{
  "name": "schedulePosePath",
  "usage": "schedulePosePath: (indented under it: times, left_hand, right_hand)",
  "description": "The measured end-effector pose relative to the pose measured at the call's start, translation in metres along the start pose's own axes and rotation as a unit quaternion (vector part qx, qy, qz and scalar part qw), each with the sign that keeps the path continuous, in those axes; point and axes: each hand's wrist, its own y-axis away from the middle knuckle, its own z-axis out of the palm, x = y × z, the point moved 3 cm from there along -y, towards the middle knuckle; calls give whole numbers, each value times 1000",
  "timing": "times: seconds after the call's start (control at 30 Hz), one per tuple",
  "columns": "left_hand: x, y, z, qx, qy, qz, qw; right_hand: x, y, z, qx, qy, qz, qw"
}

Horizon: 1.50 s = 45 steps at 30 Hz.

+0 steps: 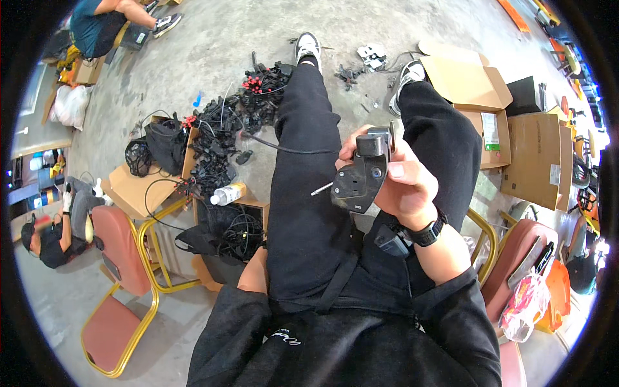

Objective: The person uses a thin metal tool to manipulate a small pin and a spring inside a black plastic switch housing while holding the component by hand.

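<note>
My right hand is raised above my legs, fingers and thumb wrapped round a black angular device with screws and a rounded block on top. A black cable runs leftward from near it, and a thin metal rod juts from its lower left. A second, smaller black device lies on my lap below my right wrist. My left forearm reaches down beside my left thigh toward a box of black cables; that hand's fingers are hidden. A clear bottle lies at the box's rim.
A heap of black parts with red pieces covers floor left of my legs. Open cardboard and boxes stand right. Pink chairs flank me. A co-worker sits upper left, another lower left. Small parts lie ahead.
</note>
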Motion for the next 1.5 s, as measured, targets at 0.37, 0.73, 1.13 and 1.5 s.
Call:
schedulePosePath:
  times: [0.37, 0.73, 1.13, 1.5]
  left_hand:
    - [98, 24, -73, 11, 102, 18, 995]
    - [300, 141, -133, 222, 77, 280, 931]
    - [410, 193, -97, 151, 11, 596, 788]
    - [414, 170, -83, 145, 167, 640, 736]
  right_hand:
    - [-1, 4, -1, -21, -9, 39, 999]
    - [-2, -4, 1, -112, 94, -85, 986]
    - [-29, 4, 1, -181, 289, -47, 939]
    - [-46, 19, 11, -134, 315, -23, 939]
